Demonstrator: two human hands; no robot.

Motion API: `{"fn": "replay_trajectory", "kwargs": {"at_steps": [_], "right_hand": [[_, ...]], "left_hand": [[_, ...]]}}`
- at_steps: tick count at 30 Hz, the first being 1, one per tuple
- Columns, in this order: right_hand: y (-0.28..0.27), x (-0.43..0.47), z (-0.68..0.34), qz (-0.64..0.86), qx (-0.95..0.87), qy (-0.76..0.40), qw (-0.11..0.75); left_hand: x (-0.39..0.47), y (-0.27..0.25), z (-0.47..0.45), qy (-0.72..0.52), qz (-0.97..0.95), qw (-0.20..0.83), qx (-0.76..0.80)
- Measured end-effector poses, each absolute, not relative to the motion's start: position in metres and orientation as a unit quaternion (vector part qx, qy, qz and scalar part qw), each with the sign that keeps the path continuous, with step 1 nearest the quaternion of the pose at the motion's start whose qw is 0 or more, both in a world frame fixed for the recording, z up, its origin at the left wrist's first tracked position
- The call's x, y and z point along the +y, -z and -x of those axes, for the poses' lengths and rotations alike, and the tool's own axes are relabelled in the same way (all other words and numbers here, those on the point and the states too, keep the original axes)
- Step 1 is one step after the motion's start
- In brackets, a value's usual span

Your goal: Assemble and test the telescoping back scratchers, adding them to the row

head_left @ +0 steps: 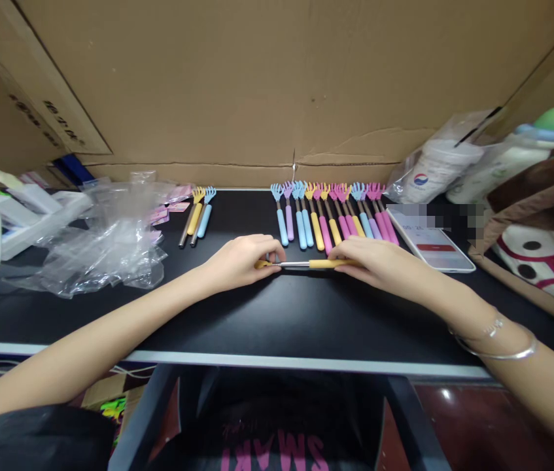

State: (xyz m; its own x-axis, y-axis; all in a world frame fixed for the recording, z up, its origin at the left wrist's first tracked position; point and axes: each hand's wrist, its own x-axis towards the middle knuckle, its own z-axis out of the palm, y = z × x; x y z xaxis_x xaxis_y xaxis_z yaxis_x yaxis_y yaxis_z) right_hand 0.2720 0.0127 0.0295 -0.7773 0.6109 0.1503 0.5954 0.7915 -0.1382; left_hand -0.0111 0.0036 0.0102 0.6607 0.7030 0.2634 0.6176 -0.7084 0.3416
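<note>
We pinch a yellow-handled metal back scratcher [297,265], left grip [240,260] at claw [261,264], right grip [372,260] at handle [323,264]; multicoloured scratcher row [334,232] behind, crumpled clear plastic bags [114,242] left.

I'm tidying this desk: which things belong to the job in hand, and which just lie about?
Part of the job:
yellow scratcher in left hand and right hand
scratcher row behind
scratchers further left
probably clear bags, pink cards

Apparently lying about:
phone
lidded cup
green-topped bottle
</note>
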Motion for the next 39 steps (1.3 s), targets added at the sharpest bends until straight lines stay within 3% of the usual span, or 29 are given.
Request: {"fn": "replay_trajectory", "kwargs": {"at_steps": [39], "right_hand": [[-0.029,0.014,-0.277,0.345,-0.936,-0.055,0.035]], "left_hand": [[0.001,-0.034,0.025,-0.027,-0.927,0.036,0.372]]}}
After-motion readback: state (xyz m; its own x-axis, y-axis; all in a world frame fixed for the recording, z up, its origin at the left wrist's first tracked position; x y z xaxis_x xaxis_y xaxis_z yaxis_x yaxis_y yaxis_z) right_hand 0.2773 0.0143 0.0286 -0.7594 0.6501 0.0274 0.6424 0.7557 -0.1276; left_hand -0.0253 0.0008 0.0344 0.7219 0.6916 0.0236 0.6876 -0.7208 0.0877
